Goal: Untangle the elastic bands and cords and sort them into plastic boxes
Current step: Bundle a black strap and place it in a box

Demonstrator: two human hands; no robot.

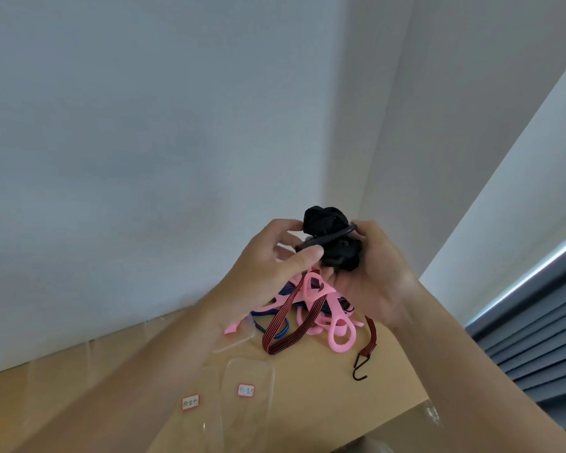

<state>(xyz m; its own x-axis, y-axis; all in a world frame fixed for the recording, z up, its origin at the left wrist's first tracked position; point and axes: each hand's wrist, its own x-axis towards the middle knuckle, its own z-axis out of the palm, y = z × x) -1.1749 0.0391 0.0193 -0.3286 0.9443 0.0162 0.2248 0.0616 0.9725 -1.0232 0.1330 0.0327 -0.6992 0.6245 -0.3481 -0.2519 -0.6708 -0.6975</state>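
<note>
Above the table (324, 380), left hand (268, 263) and right hand (373, 273) both gripping black tangled bundle (334, 240)

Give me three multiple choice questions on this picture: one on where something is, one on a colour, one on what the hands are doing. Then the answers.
1. Where is the hook of the striped cord?
A. on the table
B. on the floor
C. in a hand

2. What colour are the looped straps on the table?
A. green
B. pink
C. white

3. What are the hands doing?
A. both lie flat
B. both grip the black bundle
C. only one holds it

Answers:
1 A: the hook lies on bare tabletop beside the straps.
2 B: they are plainly pink.
3 B: the left hand and right hand both curl round the bundle, above the table.
</note>
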